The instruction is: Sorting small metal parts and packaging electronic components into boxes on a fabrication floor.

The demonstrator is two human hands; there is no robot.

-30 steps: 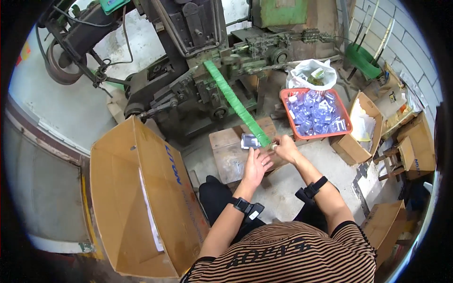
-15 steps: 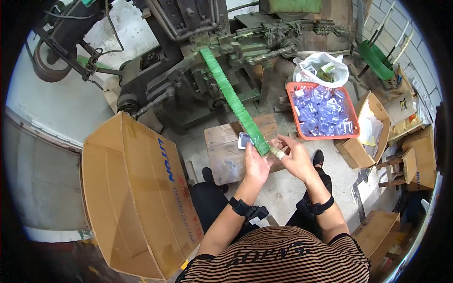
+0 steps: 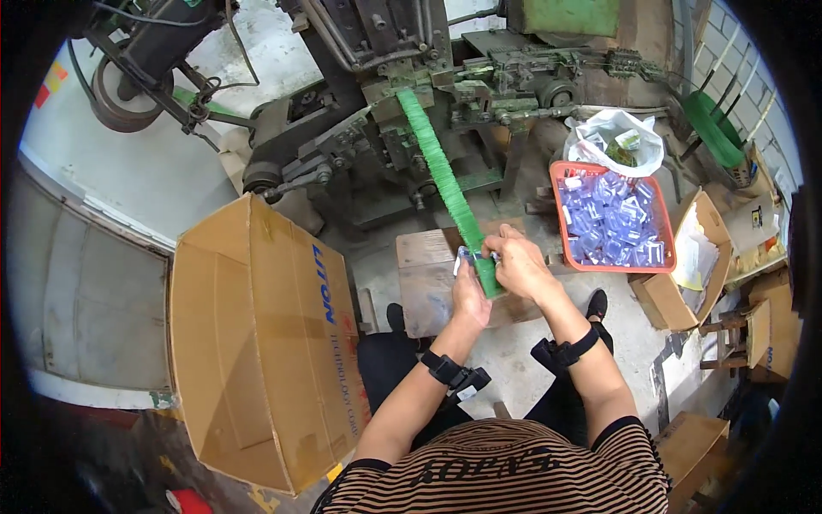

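A long green strip [image 3: 443, 176], made up of thin pieces packed edge to edge, slopes down from the machine [image 3: 390, 128] to my hands. At its lower end, my left hand [image 3: 471, 300] is closed along the strip's left side. A small clear plastic piece [image 3: 463, 255] shows by those fingertips, partly hidden. My right hand [image 3: 521, 265] lies over the strip's right side with its fingers curled in; what they pinch is hidden. Below both hands stands a low wooden stool [image 3: 419, 295].
A red basket [image 3: 672, 248] full of bluish clear plastic pieces stands to the right, a white plastic bag [image 3: 655, 154] behind it. Further right is an open carton [image 3: 655, 301]. At the left, a large cardboard box [image 3: 257, 360] stands beside my leg.
My right hand has moved up and over the strip, its fingers now curled. My left hand has closed more along the strip. The whole view has shifted slightly.
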